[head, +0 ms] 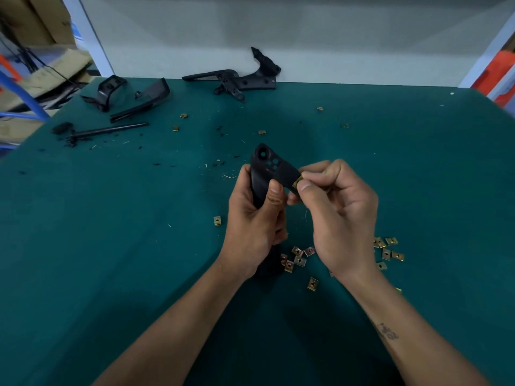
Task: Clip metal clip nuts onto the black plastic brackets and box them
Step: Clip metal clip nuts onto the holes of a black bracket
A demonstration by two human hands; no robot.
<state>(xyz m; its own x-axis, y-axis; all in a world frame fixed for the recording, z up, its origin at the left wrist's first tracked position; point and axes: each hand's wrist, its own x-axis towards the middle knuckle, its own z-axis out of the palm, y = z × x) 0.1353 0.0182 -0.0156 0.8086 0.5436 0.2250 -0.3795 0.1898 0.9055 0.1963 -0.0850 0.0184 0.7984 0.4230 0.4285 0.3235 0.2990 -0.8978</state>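
Left hand [256, 218] grips bracket [267, 168]; right hand [334, 207] pinches clip nut [297, 181] against it

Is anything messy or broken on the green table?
Yes. Black crumbs and pale slivers litter the mat above the hands, like shavings off plastic parts. Loose clip nuts lie scattered rather than in a container.

Green-topped table [111, 246] against a pale wall [306, 32].

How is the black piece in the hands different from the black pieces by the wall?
The held bracket stands upright off the table in the left hand; the far brackets lie flat, untouched. The right hand presses a clip nut onto the held bracket's edge; the far ones show none. All are black plastic.
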